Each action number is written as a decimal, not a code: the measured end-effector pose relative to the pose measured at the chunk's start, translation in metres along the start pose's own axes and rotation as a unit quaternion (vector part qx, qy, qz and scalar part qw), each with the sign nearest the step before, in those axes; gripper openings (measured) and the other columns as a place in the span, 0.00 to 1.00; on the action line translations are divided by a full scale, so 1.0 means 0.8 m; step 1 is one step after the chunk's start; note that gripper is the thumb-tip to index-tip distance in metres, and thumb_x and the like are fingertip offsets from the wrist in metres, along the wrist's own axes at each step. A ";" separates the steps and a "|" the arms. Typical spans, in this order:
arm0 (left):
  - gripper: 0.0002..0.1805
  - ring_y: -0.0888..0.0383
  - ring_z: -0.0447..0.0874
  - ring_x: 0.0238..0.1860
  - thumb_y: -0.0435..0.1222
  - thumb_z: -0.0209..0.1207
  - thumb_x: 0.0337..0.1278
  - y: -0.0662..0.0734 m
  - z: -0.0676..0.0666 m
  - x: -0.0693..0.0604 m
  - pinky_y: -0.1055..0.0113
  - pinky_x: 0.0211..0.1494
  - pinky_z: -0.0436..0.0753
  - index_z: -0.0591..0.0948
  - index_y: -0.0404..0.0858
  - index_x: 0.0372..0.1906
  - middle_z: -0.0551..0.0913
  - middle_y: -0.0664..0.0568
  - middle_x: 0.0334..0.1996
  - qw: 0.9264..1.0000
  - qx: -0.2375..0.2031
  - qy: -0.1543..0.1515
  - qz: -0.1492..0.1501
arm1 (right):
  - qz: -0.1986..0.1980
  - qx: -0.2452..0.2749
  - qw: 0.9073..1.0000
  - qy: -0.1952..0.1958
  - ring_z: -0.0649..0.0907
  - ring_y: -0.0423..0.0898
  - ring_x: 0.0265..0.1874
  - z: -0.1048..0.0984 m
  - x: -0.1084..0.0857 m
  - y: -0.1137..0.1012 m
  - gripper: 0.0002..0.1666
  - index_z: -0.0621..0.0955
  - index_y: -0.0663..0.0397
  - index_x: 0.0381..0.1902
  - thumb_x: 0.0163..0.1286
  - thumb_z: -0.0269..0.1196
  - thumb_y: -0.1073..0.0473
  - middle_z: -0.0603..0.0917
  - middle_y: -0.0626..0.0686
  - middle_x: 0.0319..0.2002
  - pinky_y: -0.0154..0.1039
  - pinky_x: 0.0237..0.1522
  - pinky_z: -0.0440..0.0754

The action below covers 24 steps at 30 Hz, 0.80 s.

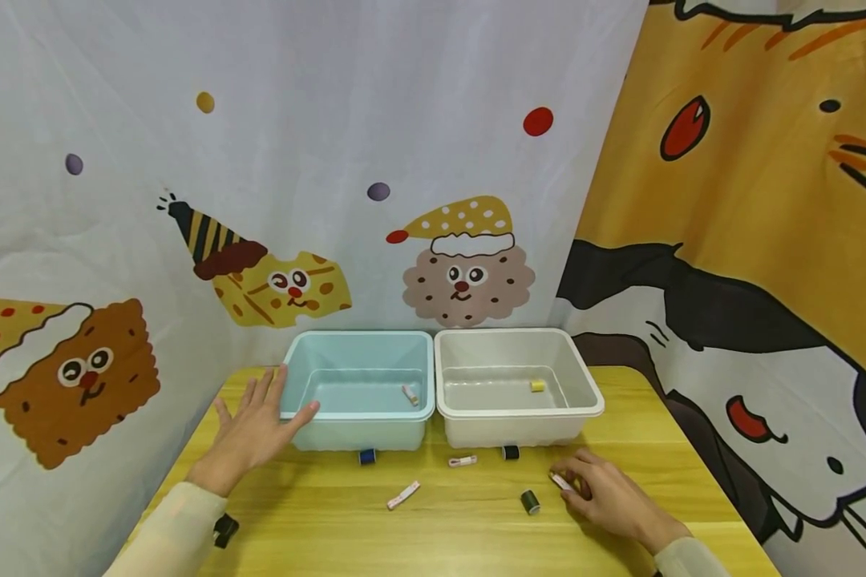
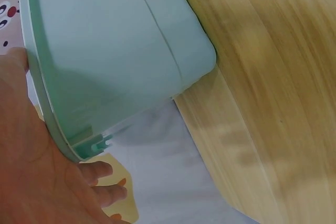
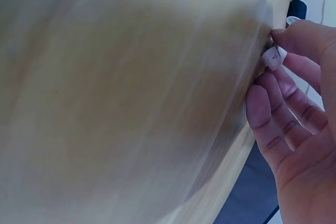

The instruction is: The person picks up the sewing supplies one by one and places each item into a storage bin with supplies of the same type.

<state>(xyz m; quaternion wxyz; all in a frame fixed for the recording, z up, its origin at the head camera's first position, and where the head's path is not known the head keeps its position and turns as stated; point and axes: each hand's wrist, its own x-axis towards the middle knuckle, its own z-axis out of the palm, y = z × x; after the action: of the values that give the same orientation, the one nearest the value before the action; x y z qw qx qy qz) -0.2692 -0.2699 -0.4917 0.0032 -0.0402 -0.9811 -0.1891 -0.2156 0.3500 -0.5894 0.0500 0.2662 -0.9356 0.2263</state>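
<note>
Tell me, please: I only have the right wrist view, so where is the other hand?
Observer: The left hand rests against the rim of a pale blue bin.

Visitor: Oh! Is anything inside that bin?

Observer: Yes, a small whitish strip lies toward its right side, as the head view shows it.

Visitor: And what about next door?

Observer: In the white bin just to the right lies a yellow spool.
</note>
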 end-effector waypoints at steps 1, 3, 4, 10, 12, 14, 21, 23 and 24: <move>0.64 0.16 0.42 0.93 0.78 0.48 0.82 0.000 0.000 0.000 0.02 0.79 0.30 0.45 0.38 0.99 0.46 0.27 0.96 1.000 0.000 -0.001 0.000 | -0.002 0.001 1.000 0.001 0.78 0.27 0.35 0.000 0.000 0.000 0.17 0.92 0.50 0.60 0.76 0.79 0.63 0.86 0.41 0.46 0.28 0.33 0.81; 0.64 0.16 0.41 0.93 0.78 0.48 0.83 -0.001 0.001 0.001 0.02 0.79 0.29 0.45 0.38 0.99 0.45 0.27 0.96 1.000 -0.002 -0.003 -0.001 | -0.005 0.002 1.000 0.003 0.79 0.27 0.35 0.001 0.000 0.000 0.17 0.93 0.50 0.59 0.76 0.79 0.64 0.86 0.41 0.45 0.27 0.33 0.81; 0.64 0.16 0.40 0.94 0.78 0.48 0.83 -0.001 0.001 0.001 0.02 0.79 0.29 0.44 0.38 0.99 0.45 0.27 0.96 1.000 -0.002 -0.004 -0.001 | -0.007 0.002 1.000 0.004 0.79 0.26 0.35 0.001 0.000 0.000 0.16 0.93 0.50 0.59 0.76 0.79 0.64 0.87 0.41 0.45 0.27 0.33 0.81; 0.66 0.17 0.40 0.94 0.81 0.46 0.81 0.000 0.000 0.000 0.02 0.79 0.30 0.44 0.39 0.99 0.44 0.29 0.97 1.000 -0.002 -0.006 -0.002 | -0.013 0.006 1.000 0.007 0.78 0.26 0.34 0.001 0.002 0.001 0.16 0.93 0.50 0.59 0.76 0.79 0.65 0.87 0.42 0.43 0.28 0.32 0.81; 0.66 0.17 0.40 0.94 0.81 0.47 0.80 0.002 -0.002 -0.001 0.02 0.79 0.31 0.45 0.39 0.99 0.44 0.29 0.97 1.000 -0.002 -0.007 -0.003 | -0.015 0.007 1.000 0.009 0.78 0.26 0.35 0.002 0.002 0.001 0.15 0.93 0.50 0.58 0.77 0.78 0.65 0.87 0.42 0.43 0.28 0.32 0.81; 0.66 0.17 0.40 0.94 0.81 0.47 0.80 0.003 -0.003 -0.002 0.02 0.79 0.31 0.45 0.39 0.99 0.44 0.29 0.97 1.000 -0.003 -0.008 -0.002 | -0.018 0.003 1.000 0.014 0.78 0.25 0.35 0.003 0.001 0.002 0.15 0.93 0.50 0.57 0.76 0.79 0.65 0.87 0.41 0.43 0.28 0.33 0.81; 0.65 0.17 0.40 0.94 0.79 0.47 0.82 0.002 -0.002 -0.002 0.02 0.80 0.34 0.45 0.38 0.99 0.43 0.29 0.97 1.000 -0.001 -0.007 0.000 | -0.021 -0.002 1.000 0.021 0.77 0.24 0.35 0.004 0.001 0.001 0.16 0.94 0.50 0.57 0.73 0.80 0.67 0.88 0.40 0.43 0.27 0.32 0.80; 0.65 0.17 0.40 0.94 0.79 0.47 0.82 0.001 -0.002 -0.002 0.02 0.80 0.34 0.45 0.38 0.99 0.43 0.29 0.97 1.000 -0.002 -0.006 0.000 | -0.012 0.003 1.000 0.012 0.77 0.24 0.35 0.002 0.002 0.000 0.16 0.94 0.50 0.57 0.75 0.79 0.66 0.88 0.40 0.43 0.28 0.33 0.81; 0.65 0.17 0.40 0.94 0.79 0.48 0.82 0.001 -0.002 -0.001 0.02 0.80 0.34 0.45 0.38 0.99 0.43 0.29 0.97 1.000 -0.004 -0.006 0.000 | -0.007 0.005 1.000 0.008 0.77 0.24 0.35 0.001 0.002 0.000 0.15 0.94 0.50 0.58 0.76 0.79 0.65 0.88 0.41 0.43 0.28 0.33 0.80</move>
<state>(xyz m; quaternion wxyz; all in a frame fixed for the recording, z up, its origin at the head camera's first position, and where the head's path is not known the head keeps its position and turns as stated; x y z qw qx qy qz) -0.2680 -0.2700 -0.4899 -0.0025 -0.0409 -0.9804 -0.1925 -0.2170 0.3483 -0.5898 0.0575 0.2715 -0.9321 0.2329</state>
